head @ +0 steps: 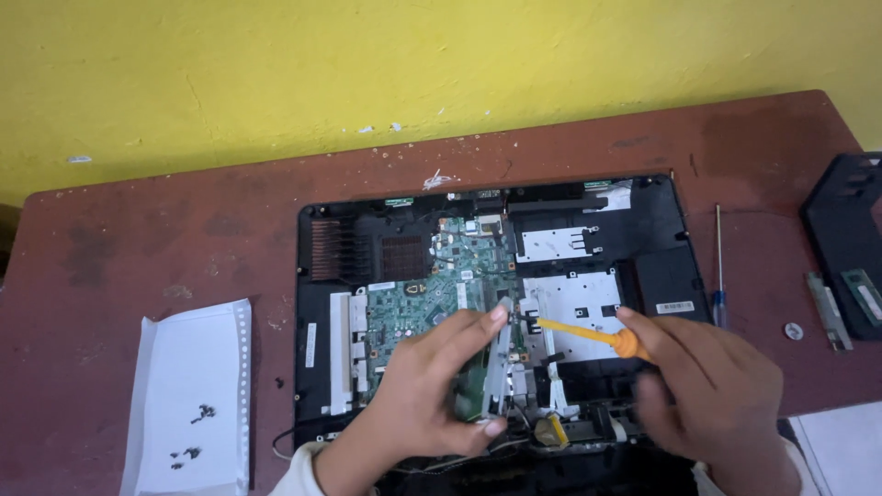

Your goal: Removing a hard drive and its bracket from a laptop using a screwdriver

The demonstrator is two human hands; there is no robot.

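Observation:
An opened black laptop base (661, 266) lies on the table, its green circuit board (413, 303) and silver shield plates (588, 298) exposed. My left hand (427, 386) rests on the board and pinches a grey metal bracket (501, 367) between thumb and fingers. My right hand (712, 386) holds an orange-handled screwdriver (588, 332), its tip pointing left at a spot beside the bracket's upper end. The lower edge of the laptop is partly hidden by both hands.
A white sheet of paper (188, 395) with small dark screws lies at the left. A thin blue-handled screwdriver (718, 266), a round coin cell (794, 331), a metal strip (827, 310) and a black cover with a memory module (850, 239) sit at the right. A yellow wall is behind.

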